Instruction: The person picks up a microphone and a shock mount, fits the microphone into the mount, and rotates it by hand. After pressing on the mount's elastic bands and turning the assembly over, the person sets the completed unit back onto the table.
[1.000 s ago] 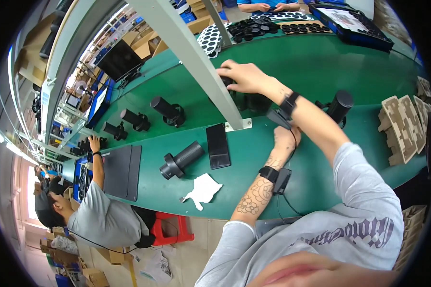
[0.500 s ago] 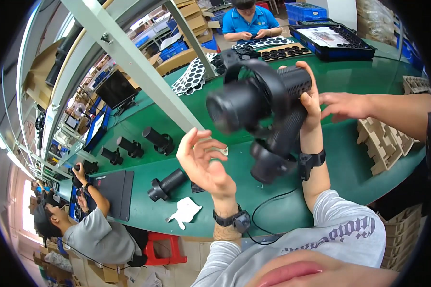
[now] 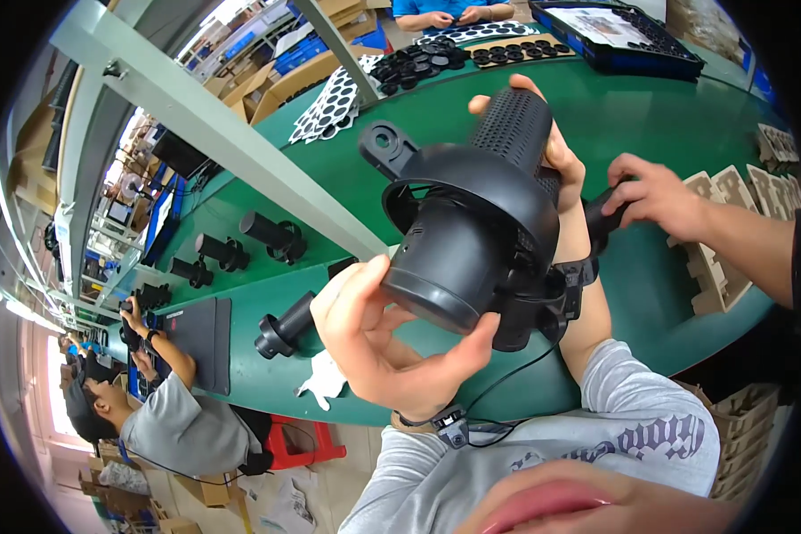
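A black microphone point(image 3: 449, 254) with a perforated grille and a curved bracket is held tilted in front of me. My right hand point(image 3: 561, 156) wraps round its grille end, partly hidden behind it. The thumb and fingers of my left hand point(image 3: 392, 347) are curled round the smooth lower end. Another black part point(image 3: 514, 334) shows below and behind the microphone; what it belongs to is mostly hidden. At the right, a co-worker's hand point(image 3: 659, 196) grasps a dark object point(image 3: 603, 222) beside my right wrist.
On the green table point(image 3: 347, 178), another microphone point(image 3: 285, 327) lies left of my hand by a white glove point(image 3: 323, 381). Several more microphones point(image 3: 271, 233) stand farther left. Tan moulded trays point(image 3: 719, 240) are at right, a black crate point(image 3: 614, 40) behind. A grey post point(image 3: 231, 133) slants across.
My left hand has moved from beside the microphone onto its lower end. The microphone has turned more upright, bracket outward. The co-worker's hand has closed on a dark object.
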Tool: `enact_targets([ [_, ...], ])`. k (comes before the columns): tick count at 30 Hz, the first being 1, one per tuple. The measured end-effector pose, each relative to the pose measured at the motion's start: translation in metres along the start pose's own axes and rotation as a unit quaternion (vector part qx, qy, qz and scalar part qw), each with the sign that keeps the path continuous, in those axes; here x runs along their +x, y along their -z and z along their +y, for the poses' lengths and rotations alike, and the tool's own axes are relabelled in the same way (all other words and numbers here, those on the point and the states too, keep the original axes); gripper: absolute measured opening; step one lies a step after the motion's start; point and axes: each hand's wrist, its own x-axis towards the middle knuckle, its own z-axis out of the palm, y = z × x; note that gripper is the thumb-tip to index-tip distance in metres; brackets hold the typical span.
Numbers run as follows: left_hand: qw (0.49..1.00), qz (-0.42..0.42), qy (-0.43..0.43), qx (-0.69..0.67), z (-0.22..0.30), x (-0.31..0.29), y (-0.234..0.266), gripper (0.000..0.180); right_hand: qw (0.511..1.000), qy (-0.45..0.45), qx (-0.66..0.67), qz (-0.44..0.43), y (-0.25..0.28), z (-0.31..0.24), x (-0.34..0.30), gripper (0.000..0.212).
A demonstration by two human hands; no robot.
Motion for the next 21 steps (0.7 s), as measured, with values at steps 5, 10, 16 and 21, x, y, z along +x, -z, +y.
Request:
enact_targets([
  [5,0.995,-0.027,-0.078,0.063,0.002,0.001,-0.007,0.076,0.997,-0.063,0.033,-0.020,-0.007,-0.001,0.002,0.084],
  [10,0.995,-0.027,-0.065,0.074,0.006,-0.002,-0.014,0.067,0.997,-0.070,0.032,-0.017,0.002,-0.003,0.002,0.082],
  [16,0.987,-0.065,-0.106,0.106,0.009,-0.003,-0.010,0.060,0.994,-0.101,0.034,-0.004,0.001,-0.007,-0.002,0.082],
  [21,0.969,-0.102,-0.190,0.120,0.005,-0.002,-0.011,0.051,0.991,-0.113,0.056,0.032,-0.009,-0.015,-0.004,0.078],
])
